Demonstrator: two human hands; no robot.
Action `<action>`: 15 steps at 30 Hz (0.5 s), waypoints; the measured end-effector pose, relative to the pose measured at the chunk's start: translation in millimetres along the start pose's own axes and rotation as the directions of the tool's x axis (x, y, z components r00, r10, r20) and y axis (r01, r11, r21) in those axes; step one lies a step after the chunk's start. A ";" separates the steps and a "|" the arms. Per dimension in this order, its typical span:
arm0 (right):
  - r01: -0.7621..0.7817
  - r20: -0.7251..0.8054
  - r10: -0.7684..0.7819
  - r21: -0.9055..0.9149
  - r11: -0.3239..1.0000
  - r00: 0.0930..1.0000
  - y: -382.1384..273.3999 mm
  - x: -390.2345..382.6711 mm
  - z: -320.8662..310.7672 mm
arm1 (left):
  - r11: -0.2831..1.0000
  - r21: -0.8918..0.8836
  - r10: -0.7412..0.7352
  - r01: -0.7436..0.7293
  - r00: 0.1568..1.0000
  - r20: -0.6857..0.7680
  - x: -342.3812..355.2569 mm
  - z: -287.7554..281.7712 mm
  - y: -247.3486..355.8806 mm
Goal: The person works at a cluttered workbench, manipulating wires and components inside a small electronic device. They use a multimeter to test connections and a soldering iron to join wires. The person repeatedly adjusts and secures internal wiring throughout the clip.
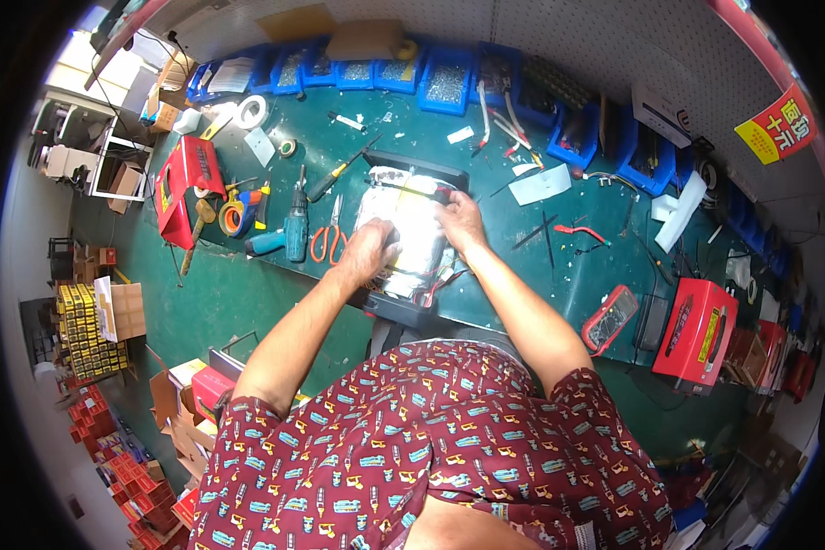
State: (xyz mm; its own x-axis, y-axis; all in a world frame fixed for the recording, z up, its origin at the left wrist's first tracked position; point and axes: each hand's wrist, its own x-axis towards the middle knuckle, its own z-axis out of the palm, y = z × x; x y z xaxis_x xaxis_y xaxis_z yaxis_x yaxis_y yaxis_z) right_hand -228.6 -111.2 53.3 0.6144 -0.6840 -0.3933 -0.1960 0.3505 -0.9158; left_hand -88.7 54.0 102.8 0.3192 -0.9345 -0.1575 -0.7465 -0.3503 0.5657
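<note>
Left hand [368, 252] rests curled on the near left side of a silver foil-wrapped pack [411, 234]; right hand [459, 223] presses flat on its far right edge. The pack lies on a black tray [403, 310] at the middle of the green bench [247, 293]. Orange-handled scissors [329, 240] and a teal drill [293, 229] lie just left.

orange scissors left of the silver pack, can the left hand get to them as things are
Probably yes. The scissors lie flat on the green bench just left of the left hand, which rests on the silver pack. Nothing lies between them; the drill lies on the scissors' far side.
</note>
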 end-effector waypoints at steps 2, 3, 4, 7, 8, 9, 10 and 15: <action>0.112 -0.067 -0.132 -0.242 0.964 0.989 4.7 18.7 5.0 | 0.995 -0.094 0.029 -0.040 0.993 -0.118 -10.0 2.9 1.1; 0.124 -0.100 -0.164 -0.318 0.940 0.981 8.1 24.9 3.1 | 0.989 -0.136 0.033 -0.055 0.986 -0.162 -13.9 3.8 4.3; 0.133 -0.119 -0.194 -0.393 0.910 0.974 2.4 25.3 4.9 | 0.982 -0.180 0.023 -0.062 0.977 -0.210 -20.9 4.9 7.2; 0.095 -0.102 -0.171 -0.517 0.851 0.980 -11.1 25.9 9.5 | 0.971 -0.238 -0.044 -0.021 0.963 -0.266 -41.8 7.2 15.5; 0.083 -0.087 -0.153 -0.541 0.837 0.984 -13.3 26.7 10.1 | 0.962 -0.273 -0.058 -0.020 0.960 -0.275 -47.5 8.8 18.1; 0.070 -0.073 -0.134 -0.564 0.823 0.988 -15.3 27.3 10.7 | 0.951 -0.307 -0.072 -0.019 0.957 -0.282 -52.6 10.1 20.8; 0.078 -0.076 -0.147 -0.570 0.818 0.986 -14.1 27.4 11.7 | 0.940 -0.341 -0.085 -0.020 0.954 -0.289 -57.3 10.0 24.4; 0.094 -0.071 -0.183 -0.648 0.755 0.981 -13.2 20.6 15.0 | 0.936 -0.350 -0.096 -0.026 0.941 -0.325 -72.4 9.2 32.8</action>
State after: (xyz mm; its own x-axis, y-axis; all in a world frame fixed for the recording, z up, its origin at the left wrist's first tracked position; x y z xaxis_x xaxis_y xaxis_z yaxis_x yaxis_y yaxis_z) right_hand -201.9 -120.3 58.5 0.5843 -0.7801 -0.2238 -0.5858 -0.2145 -0.7816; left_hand -141.7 109.6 125.3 0.5616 -0.8252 0.0608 -0.5026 -0.2818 0.8173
